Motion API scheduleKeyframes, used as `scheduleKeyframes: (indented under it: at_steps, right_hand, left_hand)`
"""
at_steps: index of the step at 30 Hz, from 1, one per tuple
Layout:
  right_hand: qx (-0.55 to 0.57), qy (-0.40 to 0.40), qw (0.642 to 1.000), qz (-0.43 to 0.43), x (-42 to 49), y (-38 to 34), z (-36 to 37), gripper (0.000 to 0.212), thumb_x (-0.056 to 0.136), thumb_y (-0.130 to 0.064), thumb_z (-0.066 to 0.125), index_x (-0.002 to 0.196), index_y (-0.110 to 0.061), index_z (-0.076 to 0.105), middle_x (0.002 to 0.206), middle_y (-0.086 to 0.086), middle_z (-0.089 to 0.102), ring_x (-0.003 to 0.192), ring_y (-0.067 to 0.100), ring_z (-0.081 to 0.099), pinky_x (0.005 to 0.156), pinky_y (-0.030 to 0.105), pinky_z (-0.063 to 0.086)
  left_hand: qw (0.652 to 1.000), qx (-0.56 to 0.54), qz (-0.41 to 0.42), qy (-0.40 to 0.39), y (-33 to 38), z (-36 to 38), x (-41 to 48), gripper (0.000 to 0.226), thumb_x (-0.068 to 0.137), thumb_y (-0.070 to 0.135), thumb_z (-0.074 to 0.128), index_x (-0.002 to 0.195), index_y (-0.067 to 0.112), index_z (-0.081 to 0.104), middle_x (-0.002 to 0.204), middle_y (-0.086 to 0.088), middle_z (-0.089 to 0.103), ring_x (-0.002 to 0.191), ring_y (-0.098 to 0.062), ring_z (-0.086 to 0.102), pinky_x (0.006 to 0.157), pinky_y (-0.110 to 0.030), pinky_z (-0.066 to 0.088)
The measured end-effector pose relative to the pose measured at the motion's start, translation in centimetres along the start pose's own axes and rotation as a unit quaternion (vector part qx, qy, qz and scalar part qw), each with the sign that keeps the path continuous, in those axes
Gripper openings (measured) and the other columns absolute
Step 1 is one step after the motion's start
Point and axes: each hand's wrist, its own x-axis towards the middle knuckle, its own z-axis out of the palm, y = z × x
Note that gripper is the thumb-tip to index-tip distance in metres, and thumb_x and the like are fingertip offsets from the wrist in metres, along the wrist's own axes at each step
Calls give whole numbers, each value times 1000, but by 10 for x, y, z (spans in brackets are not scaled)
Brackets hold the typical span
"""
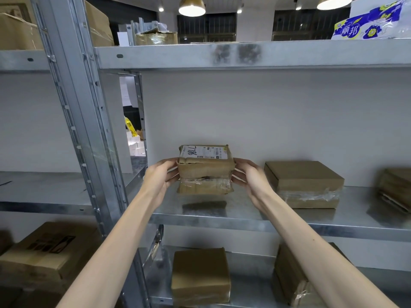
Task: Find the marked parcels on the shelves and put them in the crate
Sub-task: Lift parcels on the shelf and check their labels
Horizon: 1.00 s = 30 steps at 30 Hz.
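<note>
A brown cardboard parcel with a white label and a handwritten black number on top is on the middle metal shelf, its front tilted slightly up. My left hand grips its left side and my right hand grips its right side, fingers curled around the edges. No crate is in view.
Another brown parcel lies on the same shelf to the right, and a third at the far right edge. Two parcels sit on the shelf below. A steel upright stands left; a large carton lies lower left.
</note>
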Motion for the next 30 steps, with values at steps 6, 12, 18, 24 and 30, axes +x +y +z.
scheduleKeyframes:
  at_steps: [6,12,18,24,30]
  right_hand:
    - [0,1,1000,-16,-3,3,4,20,101,-20,51,111,-13,67,102,3,76,89,15,71,70,20,54]
    - [-41,-8,997,-60,-8,8,5,22,100,-14,54,113,-21,70,109,0,75,102,14,70,80,19,53]
    - [-81,-16,993,-88,-6,19,3,21,96,-12,61,115,-15,69,113,1,74,104,14,69,91,30,55]
    - [-130,-13,985,-112,-6,25,8,21,94,1,60,109,-12,67,105,-6,72,92,-6,68,76,11,51]
    - [-152,-10,983,-103,-10,45,13,21,93,5,60,110,-4,65,103,-2,71,92,-5,66,76,11,52]
  left_hand:
    - [999,24,19,6,-2,-2,0,28,101,8,51,125,7,66,112,-8,75,101,-21,70,72,-24,52]
    - [998,67,11,-11,-5,-1,-7,27,104,13,49,121,6,68,113,-6,75,110,-20,68,87,-28,54]
    - [996,89,22,11,-9,-2,-8,20,103,15,53,118,15,65,114,-4,72,109,-18,67,83,-25,57]
    - [988,130,66,49,-16,-9,-2,16,99,16,60,113,19,68,104,4,72,101,-13,67,73,-27,55]
    - [989,119,43,70,-34,-24,-1,20,97,5,61,116,9,67,106,-3,72,98,-12,68,73,-24,57]
